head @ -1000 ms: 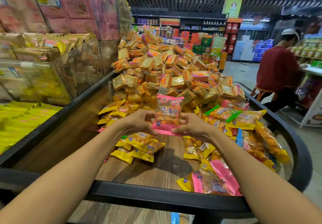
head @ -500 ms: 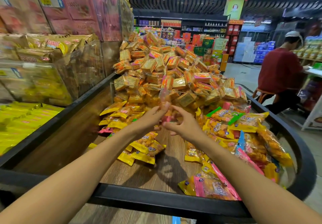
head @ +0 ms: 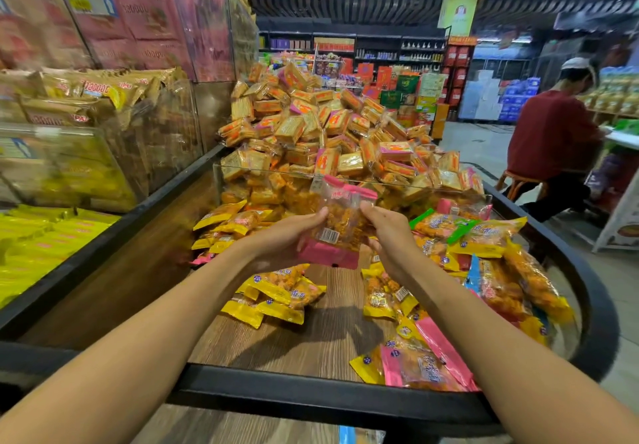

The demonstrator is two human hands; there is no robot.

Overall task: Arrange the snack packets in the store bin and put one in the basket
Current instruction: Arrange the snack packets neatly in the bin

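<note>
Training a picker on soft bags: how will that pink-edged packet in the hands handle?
Held by both hands, the pink-edged packet probably feels floppy, since its clear film creases. Likely light: fingertips alone hold it up. The lumpy snack inside may crush if squeezed.

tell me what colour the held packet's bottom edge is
Pink, on the snack packet; head view.
</note>
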